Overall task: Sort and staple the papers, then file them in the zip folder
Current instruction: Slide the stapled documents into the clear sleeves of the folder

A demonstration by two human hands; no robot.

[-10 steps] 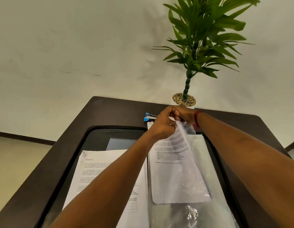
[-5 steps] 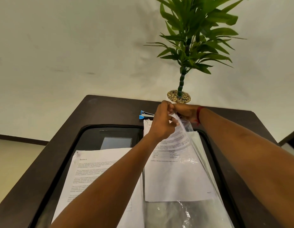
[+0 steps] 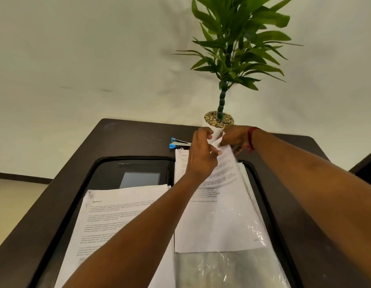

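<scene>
The left hand (image 3: 203, 156) and right hand (image 3: 235, 138) both pinch, fingers curled, the far edge of the clear zip folder (image 3: 232, 269), which lies along the desk's (image 3: 56, 194) right side with a paper set (image 3: 218, 225) inside. A second paper stack (image 3: 122, 217) lies just beside its left edge. The stapler (image 3: 179, 143) and plant pot (image 3: 216, 131) stand at the far edge, near the hands.
</scene>
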